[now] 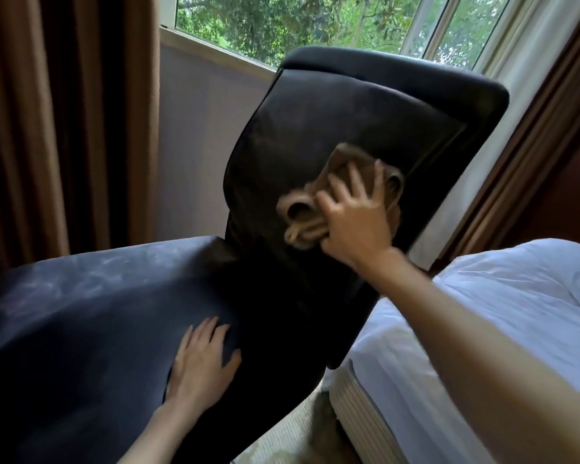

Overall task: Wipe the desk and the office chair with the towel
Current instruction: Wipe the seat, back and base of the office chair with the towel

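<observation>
The black office chair fills the middle of the view, its tall backrest (332,122) leaning toward the window and its dusty seat (91,296) at the lower left. A crumpled brown towel (302,212) lies against the front of the backrest. My right hand (352,216) presses the towel onto the backrest with spread, nearly straight fingers. My left hand (201,360) rests flat on the seat near where it meets the backrest. The desk is out of sight.
A bed with white bedding (503,323) stands close on the right, almost touching the chair. Brown curtains (64,128) hang at the left and far right. A window (282,25) with trees outside is behind the chair. Light carpet (292,437) shows below.
</observation>
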Demonstrator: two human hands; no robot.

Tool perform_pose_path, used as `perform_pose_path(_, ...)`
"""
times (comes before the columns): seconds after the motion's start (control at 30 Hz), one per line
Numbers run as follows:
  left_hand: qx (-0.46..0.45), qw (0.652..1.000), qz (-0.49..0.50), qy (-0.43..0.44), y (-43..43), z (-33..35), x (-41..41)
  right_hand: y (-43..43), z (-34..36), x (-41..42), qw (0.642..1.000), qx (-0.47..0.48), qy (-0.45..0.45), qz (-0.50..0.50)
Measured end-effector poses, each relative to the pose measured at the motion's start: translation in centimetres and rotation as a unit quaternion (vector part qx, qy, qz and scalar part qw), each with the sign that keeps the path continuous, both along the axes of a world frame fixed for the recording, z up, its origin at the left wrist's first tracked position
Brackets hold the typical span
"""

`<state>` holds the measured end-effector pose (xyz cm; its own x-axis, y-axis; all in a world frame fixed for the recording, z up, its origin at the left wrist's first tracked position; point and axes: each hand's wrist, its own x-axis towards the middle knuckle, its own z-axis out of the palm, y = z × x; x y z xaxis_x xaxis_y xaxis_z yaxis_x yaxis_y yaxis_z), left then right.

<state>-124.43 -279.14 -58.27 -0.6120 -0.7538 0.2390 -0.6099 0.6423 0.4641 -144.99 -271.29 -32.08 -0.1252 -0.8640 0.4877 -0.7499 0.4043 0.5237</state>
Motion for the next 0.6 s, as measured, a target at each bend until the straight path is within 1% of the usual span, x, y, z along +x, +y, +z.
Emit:
perform_pose_path(0.1,0.007,1.0,0.002,-0.003,0.0,-0.2,-0.1,0.4,-7.5,1.7,0.996,0.082,-0.006,0.039)
perform_pose_path(0.13,0.01,1.0,0.004,0.001,0.0,-0.2,-0.1,0.7,-10.0,2.0,0.991,0.133,-0.009,0.03)
perform_pose_path(0.2,0.011,1.0,0.002,0.011,0.0,0.0,0.0,1.5,-14.1,2.1,0.967,0.253,-0.01,-0.019)
perform_pose_path(0.23,0.007,1.0,0.002,0.024,0.2,-0.1,0.1,2.2,-15.6,1.7,0.957,0.286,-0.006,-0.036)
perform_pose_path(0.3,-0.003,0.999,0.002,0.032,0.3,-0.1,0.0,2.4,-16.3,1.4,0.958,0.283,-0.012,-0.046)
perform_pose_path(0.37,0.0,1.0,0.001,0.012,0.1,-0.1,0.4,2.0,-15.4,2.4,0.96,0.276,0.0,-0.039)
perform_pose_path(0.4,0.007,1.0,-0.003,0.008,0.2,0.1,0.4,1.7,-15.0,2.9,0.956,0.291,-0.016,-0.042)
perform_pose_path(0.5,0.018,0.999,0.006,0.032,0.5,0.4,0.6,0.3,-12.9,4.6,0.939,0.332,-0.076,-0.045)
perform_pose_path(0.53,0.017,0.999,0.003,0.036,0.5,0.4,0.6,-0.1,-12.2,5.0,0.941,0.329,-0.071,-0.03)
perform_pose_path(0.6,0.014,0.999,-0.002,0.039,0.3,0.0,0.7,-0.5,-11.3,4.9,0.951,0.307,-0.013,0.027)
